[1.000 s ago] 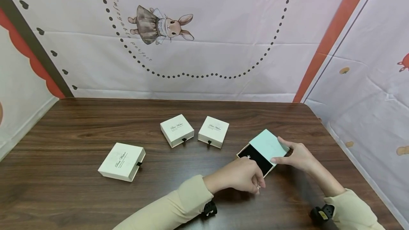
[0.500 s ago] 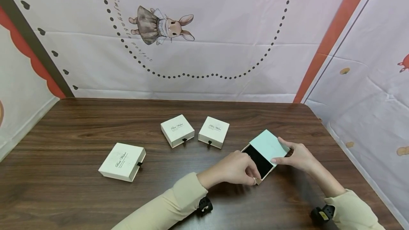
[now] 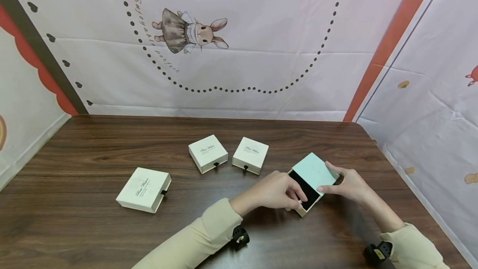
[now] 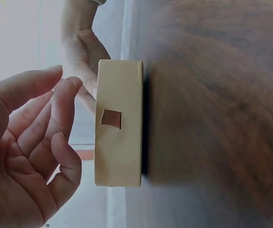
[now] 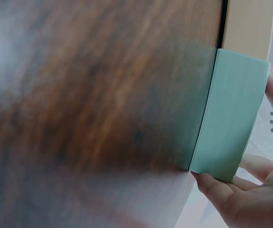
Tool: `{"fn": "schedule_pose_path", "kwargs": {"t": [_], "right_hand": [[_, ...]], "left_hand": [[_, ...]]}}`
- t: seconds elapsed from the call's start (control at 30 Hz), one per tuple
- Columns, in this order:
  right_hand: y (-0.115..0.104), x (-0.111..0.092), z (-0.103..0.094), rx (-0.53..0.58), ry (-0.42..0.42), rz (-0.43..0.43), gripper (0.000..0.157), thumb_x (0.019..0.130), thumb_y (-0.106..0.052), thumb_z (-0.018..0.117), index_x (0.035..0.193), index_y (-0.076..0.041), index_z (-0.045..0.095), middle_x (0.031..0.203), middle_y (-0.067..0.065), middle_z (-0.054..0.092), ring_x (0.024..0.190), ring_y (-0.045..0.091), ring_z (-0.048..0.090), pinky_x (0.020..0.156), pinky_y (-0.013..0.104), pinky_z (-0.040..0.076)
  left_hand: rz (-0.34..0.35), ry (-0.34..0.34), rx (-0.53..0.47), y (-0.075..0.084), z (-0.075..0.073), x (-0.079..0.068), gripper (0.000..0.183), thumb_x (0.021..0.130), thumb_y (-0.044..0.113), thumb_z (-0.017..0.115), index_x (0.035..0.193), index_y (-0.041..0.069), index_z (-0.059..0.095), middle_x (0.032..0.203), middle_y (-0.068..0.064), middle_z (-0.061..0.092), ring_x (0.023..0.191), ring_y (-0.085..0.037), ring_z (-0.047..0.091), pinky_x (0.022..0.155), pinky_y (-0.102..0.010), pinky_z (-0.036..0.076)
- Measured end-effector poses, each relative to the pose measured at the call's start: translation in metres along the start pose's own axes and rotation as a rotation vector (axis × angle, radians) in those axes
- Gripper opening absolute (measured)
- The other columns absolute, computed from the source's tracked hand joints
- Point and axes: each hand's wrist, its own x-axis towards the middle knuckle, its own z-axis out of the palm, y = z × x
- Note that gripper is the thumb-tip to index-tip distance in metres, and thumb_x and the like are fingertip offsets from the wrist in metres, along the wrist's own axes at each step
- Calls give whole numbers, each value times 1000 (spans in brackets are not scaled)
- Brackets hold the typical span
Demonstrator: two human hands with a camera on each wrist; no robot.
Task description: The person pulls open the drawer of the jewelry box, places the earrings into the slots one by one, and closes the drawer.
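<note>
A mint-green drawer-style jewelry box (image 3: pixel 313 171) lies at the right of the table, its drawer (image 3: pixel 302 212) pulled out toward me to show a black lining. My right hand (image 3: pixel 347 184) grips the sleeve, thumb on the near side and fingers on the far side. Above the drawer, my left hand (image 3: pixel 280 190) has thumb and index finger together at a small shiny piece (image 3: pixel 300 201), too tiny to name. In the left wrist view, the drawer's beige front (image 4: pixel 119 156) with a square notch stands beside the left hand's fingers.
Three white lettered boxes with black pull tabs rest on the wooden table: one at the left (image 3: pixel 143 190), one at the centre (image 3: pixel 208 153) and another just right of it (image 3: pixel 250 155). A printed cloth (image 3: pixel 261 74) hangs behind the table.
My left hand has moved from the near side of the box up and over the open drawer, carrying the small shiny piece. The right hand and the box stay put.
</note>
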Motion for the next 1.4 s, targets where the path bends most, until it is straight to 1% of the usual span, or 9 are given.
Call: {"fn": "schedule_pose_path", "kwargs": {"t": [0.27, 0.4, 0.53, 0.73, 0.77, 0.97, 1.2, 1.3, 1.4], "right_hand": [[0, -1, 1, -2, 8, -5, 89, 70, -37, 75, 137, 5, 32, 113, 28, 56, 76, 18, 46, 65, 28, 38], [-1, -1, 1, 11, 5, -8, 89, 70, -36, 75, 137, 5, 32, 105, 24, 59, 74, 18, 45, 63, 27, 37], [-1, -2, 1, 7, 7, -18, 89, 70, -36, 76, 136, 5, 33, 101, 21, 60, 74, 18, 44, 61, 27, 36], [-1, -3, 1, 3, 7, -19, 89, 69, -35, 76, 136, 5, 34, 97, 17, 61, 74, 19, 43, 61, 27, 35], [-1, -4, 1, 5, 7, -19, 89, 69, -35, 76, 136, 5, 34, 99, 19, 61, 75, 19, 44, 62, 27, 36], [-2, -4, 1, -9, 12, -26, 88, 69, -36, 76, 135, 5, 35, 117, 31, 53, 83, 23, 47, 65, 28, 37], [-2, -4, 2, -7, 13, -21, 88, 69, -36, 76, 135, 5, 35, 119, 33, 51, 85, 24, 47, 66, 29, 37], [-2, -4, 2, 4, 11, -23, 88, 69, -35, 76, 135, 5, 35, 118, 32, 52, 83, 23, 47, 66, 29, 37], [-2, -4, 2, 11, 10, -22, 89, 69, -35, 77, 136, 5, 34, 115, 30, 54, 80, 21, 46, 64, 28, 38]], "left_hand": [[-4, -10, -81, -3, -2, 3, 14, 79, 14, 68, 92, 14, 70, 67, 9, 69, 51, 9, 55, 55, -10, 43], [-7, -23, -108, -6, -3, 6, 14, 80, 15, 68, 93, 12, 68, 64, 6, 69, 51, 7, 56, 55, -11, 44], [0, 0, -111, -9, -2, 11, 15, 79, 18, 69, 93, 13, 70, 68, 7, 70, 53, 8, 56, 54, -12, 44], [-48, 32, -149, -11, -1, 15, 16, 75, 22, 73, 89, 14, 72, 68, 9, 68, 52, 1, 60, 51, -15, 46], [-53, 35, -149, -11, -1, 16, 16, 75, 22, 73, 89, 14, 72, 67, 9, 68, 51, 1, 59, 51, -15, 46], [-40, 67, -37, -13, 0, 21, 12, 74, 22, 74, 85, 19, 73, 69, 12, 68, 58, 9, 53, 57, -10, 40], [-108, 12, -145, -12, 1, 24, 12, 74, 14, 74, 85, 13, 73, 69, 7, 69, 51, -1, 60, 51, -14, 47], [-116, -5, -114, -12, 0, 25, 12, 73, 14, 74, 84, 15, 73, 68, 10, 68, 52, 3, 59, 53, -13, 46], [-118, -21, -115, -12, 0, 26, 12, 73, 12, 74, 84, 15, 73, 67, 10, 68, 52, 4, 58, 53, -13, 46]]}}
